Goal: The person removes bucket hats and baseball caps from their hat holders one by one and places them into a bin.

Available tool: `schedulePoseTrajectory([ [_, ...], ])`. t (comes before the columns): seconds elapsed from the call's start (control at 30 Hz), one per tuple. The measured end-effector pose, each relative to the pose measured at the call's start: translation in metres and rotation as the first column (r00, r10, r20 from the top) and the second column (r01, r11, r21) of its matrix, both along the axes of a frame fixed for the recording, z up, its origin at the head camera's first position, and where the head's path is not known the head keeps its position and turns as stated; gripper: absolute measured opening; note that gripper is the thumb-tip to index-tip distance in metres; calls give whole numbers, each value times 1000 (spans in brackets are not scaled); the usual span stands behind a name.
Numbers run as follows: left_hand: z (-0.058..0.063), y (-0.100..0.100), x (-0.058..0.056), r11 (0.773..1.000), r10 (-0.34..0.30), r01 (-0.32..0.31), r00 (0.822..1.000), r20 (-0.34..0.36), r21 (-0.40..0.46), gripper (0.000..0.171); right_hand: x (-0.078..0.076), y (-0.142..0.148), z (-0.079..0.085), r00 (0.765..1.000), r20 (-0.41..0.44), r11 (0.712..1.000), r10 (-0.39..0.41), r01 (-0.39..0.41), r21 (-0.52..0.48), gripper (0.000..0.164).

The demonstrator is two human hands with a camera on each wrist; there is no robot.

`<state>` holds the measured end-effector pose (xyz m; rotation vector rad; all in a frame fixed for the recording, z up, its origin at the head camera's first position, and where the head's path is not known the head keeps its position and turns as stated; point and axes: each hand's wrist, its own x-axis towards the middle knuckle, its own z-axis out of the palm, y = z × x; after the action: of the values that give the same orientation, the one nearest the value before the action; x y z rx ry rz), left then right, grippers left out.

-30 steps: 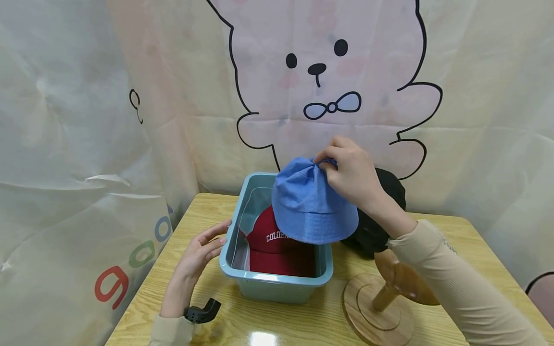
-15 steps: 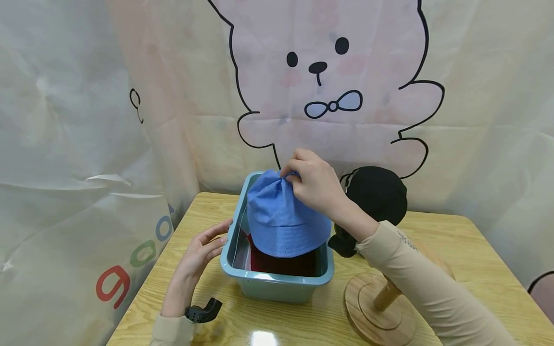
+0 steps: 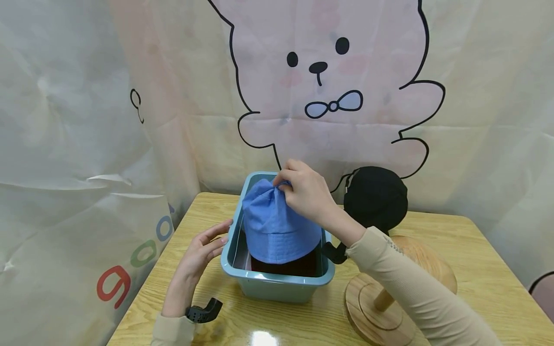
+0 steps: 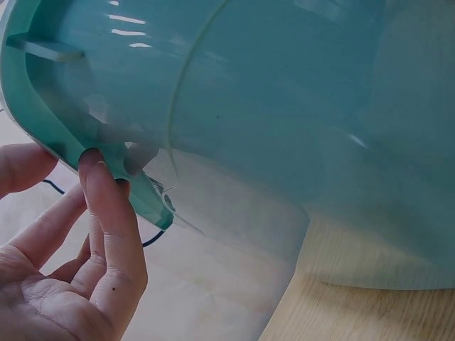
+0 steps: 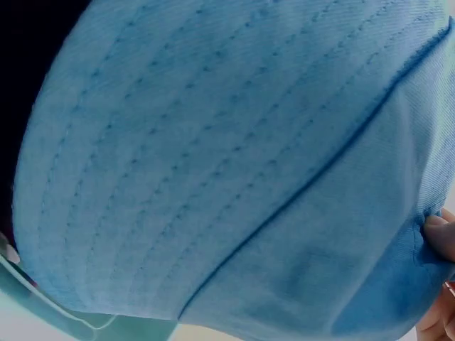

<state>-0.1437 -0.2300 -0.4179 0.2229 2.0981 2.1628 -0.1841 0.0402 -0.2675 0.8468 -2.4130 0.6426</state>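
Blue bucket hat (image 3: 279, 230) held in the mouth of a pale blue bin (image 3: 274, 290) on a wooden desk (image 3: 484, 283).
Left to right: the left hand (image 3: 201, 247) touches the bin's left rim with fingers spread, as it did a second ago. The hat is now lower and farther left, covering most of a red cap (image 3: 287, 268) whose lettering showed earlier; whether the two touch cannot be told. The right hand (image 3: 305, 190), its grip pinching the gathered crown, has moved down too. Farther right, a black cap (image 3: 375, 197) shows more fully, behind a wooden stand (image 3: 383, 302).
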Motion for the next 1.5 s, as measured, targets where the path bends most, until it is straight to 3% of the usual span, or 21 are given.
schedulePoseTrajectory([
  [0.27, 0, 1, 0, 1000, 12, -12, 1000, 13, -2, 52, -7, 1, -16, 1000, 8, 997, -26, 25, 71, 20],
  [0.5, 0, 1, 0, 1000, 7, -7, 1000, 7, 7, 52, -12, 3, -23, 996, 86, 983, -30, 14, 185, 18],
  [0.83, 0, 1, 0, 1000, 8, -8, 1000, 7, 4, 52, -17, 3, -34, 988, 152, 963, -30, -12, 269, 12],
  [1.3, 0, 0, 0, 1000, 0, 0, 1000, -4, 6, 52, -20, 5, -39, 949, 312, 937, -56, -58, 345, 10],
  [1.5, 0, 0, -1, 1000, -4, 4, 1000, -5, 8, 52, -31, 1, -40, 938, 332, 890, -101, -64, 451, 18],
])
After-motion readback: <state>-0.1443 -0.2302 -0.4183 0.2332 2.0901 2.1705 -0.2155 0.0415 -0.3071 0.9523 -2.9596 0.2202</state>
